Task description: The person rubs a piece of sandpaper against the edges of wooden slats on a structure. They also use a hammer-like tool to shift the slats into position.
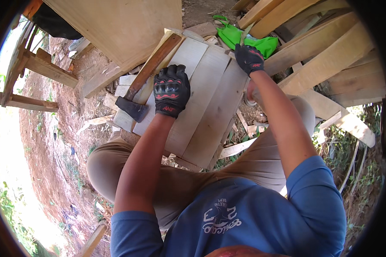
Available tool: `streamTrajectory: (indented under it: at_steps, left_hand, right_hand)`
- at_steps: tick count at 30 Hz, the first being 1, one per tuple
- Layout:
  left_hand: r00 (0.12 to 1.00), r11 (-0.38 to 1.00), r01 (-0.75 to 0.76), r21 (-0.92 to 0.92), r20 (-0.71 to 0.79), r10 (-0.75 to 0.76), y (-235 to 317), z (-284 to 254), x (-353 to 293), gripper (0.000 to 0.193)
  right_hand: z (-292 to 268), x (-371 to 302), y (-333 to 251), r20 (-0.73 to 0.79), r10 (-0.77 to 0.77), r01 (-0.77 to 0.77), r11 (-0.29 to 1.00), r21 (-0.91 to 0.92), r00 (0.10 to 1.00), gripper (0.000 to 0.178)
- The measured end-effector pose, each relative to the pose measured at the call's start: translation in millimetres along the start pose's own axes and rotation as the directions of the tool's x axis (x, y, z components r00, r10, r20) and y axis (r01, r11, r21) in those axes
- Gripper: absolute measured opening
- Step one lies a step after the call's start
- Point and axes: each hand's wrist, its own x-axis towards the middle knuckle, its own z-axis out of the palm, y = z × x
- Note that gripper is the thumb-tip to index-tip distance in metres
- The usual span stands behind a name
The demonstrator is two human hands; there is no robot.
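My left hand [171,92], in a black glove with red trim and a hard knuckle guard, rests on a box-like block of pale wooden boards [206,81] between my knees. Its fingers are curled down, and what lies under them is hidden. Just left of it lies a hatchet, its dark head [132,109] toward me and its brown wooden handle [154,64] pointing away. Beyond the block's right far corner, my right hand [249,60], gloved alike, is closed beside a bright green bag [261,45]. A narrow pale strip [245,35] shows at its fingers; the grip is unclear.
A large flat wooden panel [124,30] stands at the far left. Long planks [321,55] are stacked at the right. A wooden frame [47,68] is at the left edge. Wood scraps [244,124] litter the bare earth [60,141] around the block.
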Motion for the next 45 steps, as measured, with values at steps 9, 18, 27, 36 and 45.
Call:
streamTrajectory:
  at_steps: [9, 18, 27, 36, 45]
  left_hand:
    - [0.996, 0.995, -0.075, 0.069, -0.045, 0.078, -2, 4, -1, 0.025]
    - [0.934, 1.000, -0.007, 0.016, 0.357, 0.001, 15, -84, -10, 0.029]
    - [0.859, 0.989, 0.130, 0.069, 0.490, -0.147, -4, -136, -52, 0.034]
    - [0.867, 0.997, 0.031, 0.069, 0.494, -0.061, -3, -124, -46, 0.035]
    - [0.764, 0.989, 0.072, 0.127, 0.631, -0.137, 3, -117, -42, 0.043]
  right_hand:
    - [-45, -100, 27, 0.064, -0.613, 0.610, 0.759, -0.228, 0.787, 0.032]
    - [-36, -248, -67, -0.078, -0.780, 0.783, 0.621, 0.026, 0.621, 0.028]
    - [-39, -202, -15, -0.047, -0.660, 0.630, 0.734, -0.253, 0.750, 0.027]
    - [-37, -195, 4, -0.077, -0.575, 0.571, 0.818, -0.068, 0.814, 0.026]
    - [-33, -245, -10, -0.029, -0.786, 0.746, 0.597, -0.295, 0.618, 0.025]
